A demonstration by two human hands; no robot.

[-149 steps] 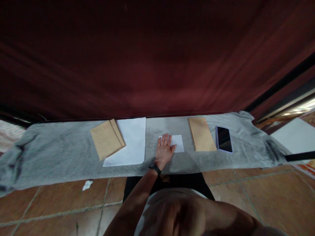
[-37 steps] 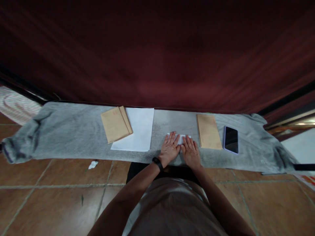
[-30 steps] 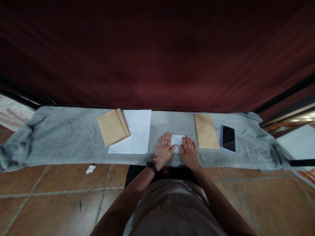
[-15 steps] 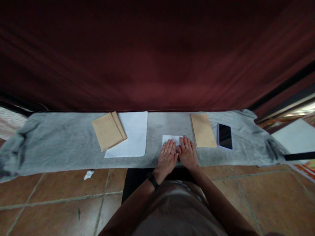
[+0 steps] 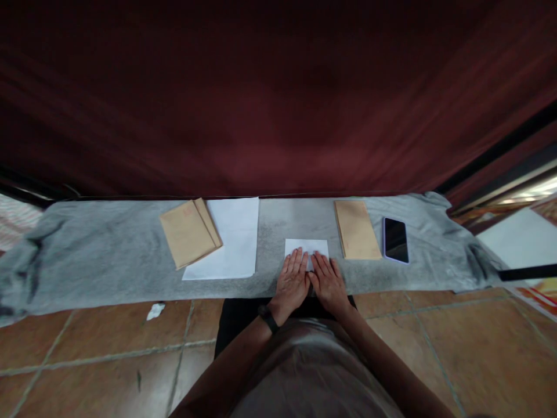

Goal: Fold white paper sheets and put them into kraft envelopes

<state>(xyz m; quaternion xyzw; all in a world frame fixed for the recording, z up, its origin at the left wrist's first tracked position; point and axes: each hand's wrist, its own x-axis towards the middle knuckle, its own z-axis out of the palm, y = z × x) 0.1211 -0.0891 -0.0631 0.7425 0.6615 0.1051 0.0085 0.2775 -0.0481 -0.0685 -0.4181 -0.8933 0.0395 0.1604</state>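
A small white sheet of paper (image 5: 306, 244), perhaps folded, lies near the front edge of the grey cloth. My left hand (image 5: 292, 283) rests flat on its left part, fingers stretched out and pointing away from me. Beside it, my right hand (image 5: 328, 284) lies flat on the right part, fingers also straight. The thumbs nearly meet over the paper. Both hands cover the near part of the sheet, so its lower edge is hidden.
Brown envelopes (image 5: 188, 232) lie on larger white paper sheets (image 5: 237, 238) to the left. To the right is a stack of brown envelopes (image 5: 358, 230), then a phone (image 5: 395, 240). Grey cloth (image 5: 104, 249) covers the narrow surface; a dark red curtain (image 5: 270, 116) hangs behind.
My right hand has slid slightly down towards me, uncovering the paper's upper right corner. My left hand stays flat on the paper. The whole view has shifted a little.
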